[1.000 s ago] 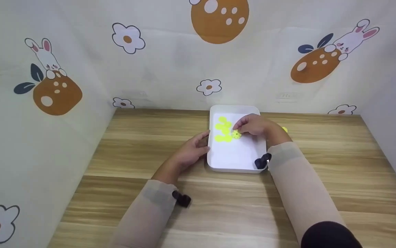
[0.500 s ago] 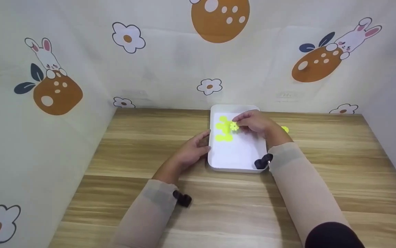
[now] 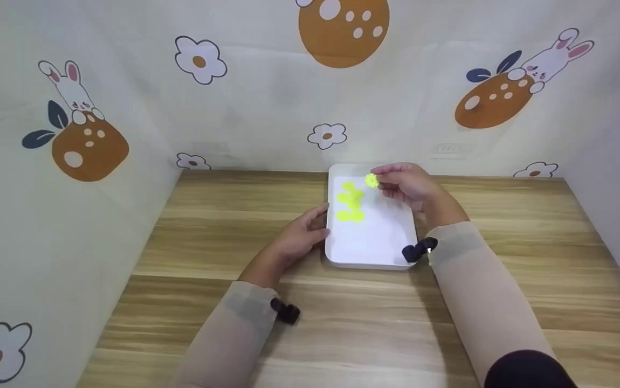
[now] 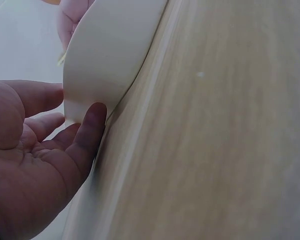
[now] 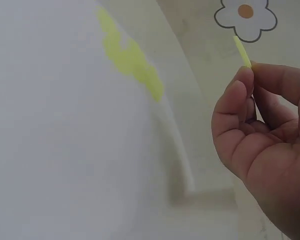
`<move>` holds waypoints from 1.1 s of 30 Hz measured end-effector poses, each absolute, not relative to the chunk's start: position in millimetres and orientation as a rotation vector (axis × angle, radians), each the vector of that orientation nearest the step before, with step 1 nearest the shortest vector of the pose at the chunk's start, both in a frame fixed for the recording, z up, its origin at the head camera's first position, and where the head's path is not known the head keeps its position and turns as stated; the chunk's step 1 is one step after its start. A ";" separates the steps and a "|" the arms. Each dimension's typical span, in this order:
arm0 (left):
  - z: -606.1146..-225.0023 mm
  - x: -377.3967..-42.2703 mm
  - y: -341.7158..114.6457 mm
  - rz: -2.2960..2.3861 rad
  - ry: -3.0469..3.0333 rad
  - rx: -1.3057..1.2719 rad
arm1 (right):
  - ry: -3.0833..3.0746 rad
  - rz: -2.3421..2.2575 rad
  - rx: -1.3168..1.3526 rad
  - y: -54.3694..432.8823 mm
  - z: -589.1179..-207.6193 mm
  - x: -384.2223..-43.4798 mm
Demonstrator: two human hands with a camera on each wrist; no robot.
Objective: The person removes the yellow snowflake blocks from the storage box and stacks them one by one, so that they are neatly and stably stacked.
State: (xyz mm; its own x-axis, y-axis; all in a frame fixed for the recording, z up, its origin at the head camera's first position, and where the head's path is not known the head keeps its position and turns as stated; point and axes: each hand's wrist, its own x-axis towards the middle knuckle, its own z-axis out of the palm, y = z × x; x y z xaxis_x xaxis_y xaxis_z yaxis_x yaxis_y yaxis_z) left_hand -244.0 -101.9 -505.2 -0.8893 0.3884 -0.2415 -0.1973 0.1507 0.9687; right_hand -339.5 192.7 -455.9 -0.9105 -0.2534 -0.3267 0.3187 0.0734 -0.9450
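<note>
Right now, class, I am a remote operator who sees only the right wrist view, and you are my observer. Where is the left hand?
Observer: The left hand has its fingers against the outside of the white tray, on the left side.
Operator: In my view, the yellow piece in the right hand looks like a thin strip. What shape is it face-on?
Observer: The head view shows it roundish, with a scalloped edge like a small flower.

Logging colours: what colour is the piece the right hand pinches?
The piece is bright yellow, clearest in the head view.
</note>
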 end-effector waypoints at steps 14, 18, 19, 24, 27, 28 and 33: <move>-507.6 -248.1 -102.3 1.774 1.988 0.135 | 1.903 -2.013 0.104 248.4 -446.4 -315.1; -507.4 -248.2 -101.8 1.783 1.980 0.136 | 1.865 -2.078 0.130 265.9 -449.3 -306.1; -507.5 -248.2 -101.4 1.789 1.974 0.143 | 1.858 -2.094 0.142 270.5 -450.3 -303.7; -507.7 -246.8 -101.9 1.805 1.949 0.174 | 1.779 -2.202 0.187 292.3 -457.9 -293.5; -508.6 -246.3 -102.7 1.823 1.929 0.190 | 1.726 -2.261 0.193 301.7 -463.4 -289.7; -508.9 -246.3 -103.0 1.827 1.930 0.189 | 1.716 -2.275 0.194 304.0 -465.1 -289.2; -510.7 -247.6 -103.5 1.837 1.933 0.165 | 1.692 -2.299 0.237 312.6 -473.6 -288.5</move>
